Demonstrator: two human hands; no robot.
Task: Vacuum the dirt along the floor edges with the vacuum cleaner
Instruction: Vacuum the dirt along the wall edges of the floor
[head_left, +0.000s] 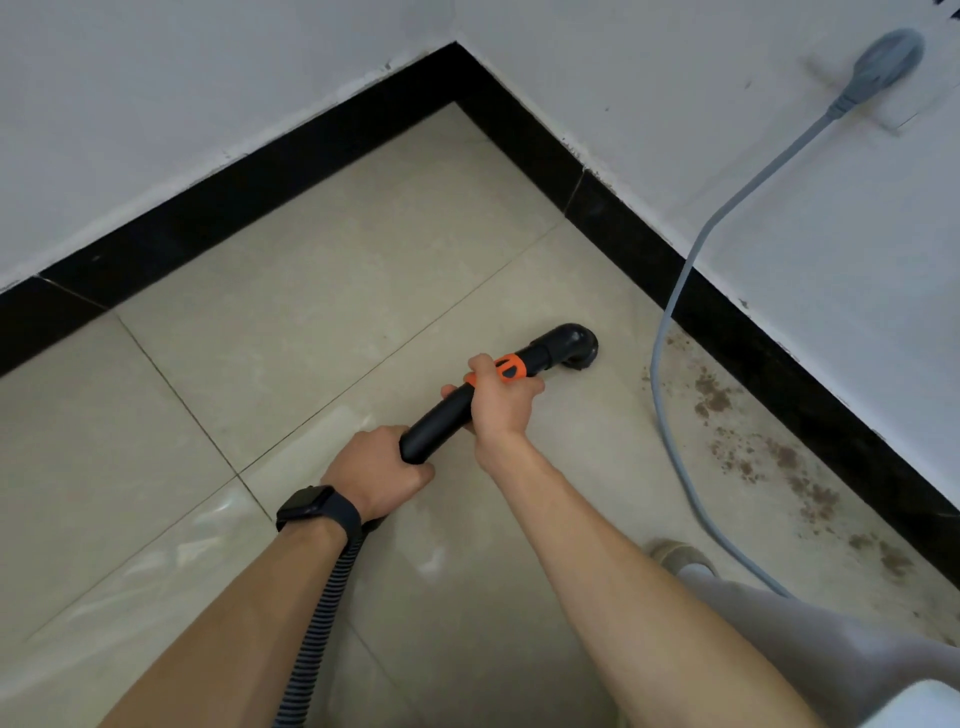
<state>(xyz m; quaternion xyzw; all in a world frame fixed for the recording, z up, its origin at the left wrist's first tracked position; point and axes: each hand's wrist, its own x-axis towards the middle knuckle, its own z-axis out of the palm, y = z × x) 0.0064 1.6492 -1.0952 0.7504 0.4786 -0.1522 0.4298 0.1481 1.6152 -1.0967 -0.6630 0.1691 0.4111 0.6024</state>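
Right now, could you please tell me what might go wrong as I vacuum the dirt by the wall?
The grey cord lies between the nozzle and the dirt, so the nozzle could snag it. It also trails past the shoe, so a step might tug the plug.

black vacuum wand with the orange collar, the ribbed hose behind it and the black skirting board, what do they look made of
Black vacuum wand: hard moulded plastic, smooth with a dull sheen. Orange collar: likely plastic too, matte. Ribbed grey-black hose: flexible corrugated plastic, judging by its ridges and bend. Black skirting board: probably polished tile or stone, given its joints and sheen.
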